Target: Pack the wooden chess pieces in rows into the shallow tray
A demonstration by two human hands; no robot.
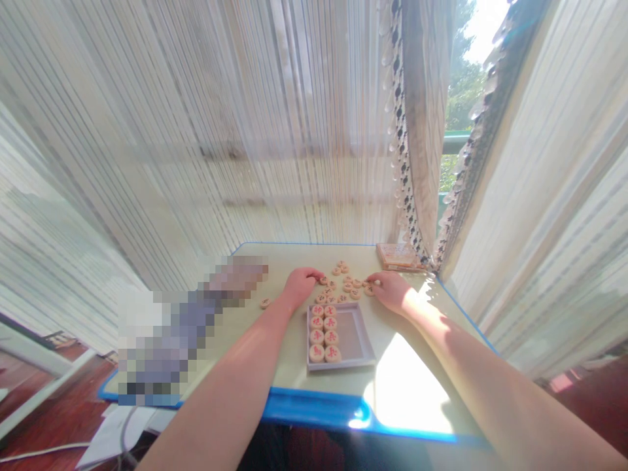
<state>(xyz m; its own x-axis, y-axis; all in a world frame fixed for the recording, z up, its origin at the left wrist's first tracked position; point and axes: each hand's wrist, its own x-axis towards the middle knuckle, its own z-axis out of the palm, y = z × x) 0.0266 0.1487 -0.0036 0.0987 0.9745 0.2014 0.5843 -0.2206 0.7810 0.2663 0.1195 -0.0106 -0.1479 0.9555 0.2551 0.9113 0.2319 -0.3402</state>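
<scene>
My left hand (299,286) rests on a pale table (407,386) with its fingers curled over round wooden chess pieces (343,288) scattered beyond it. My right hand (390,290) lies to the right of the same pile, fingertips pinched at one piece. Just in front of both hands sits a shallow grey tray (354,337) with several pieces bearing red characters lined in two columns along its left side (324,333). A single piece (265,303) lies apart, left of my left hand.
The table has a blue rim (314,409). A flat printed box (398,256) lies at the far right corner beside a beaded curtain (407,163). Sheer curtains surround the table. A blurred-out patch covers the table's left part. Papers and a cable lie on the floor at the lower left.
</scene>
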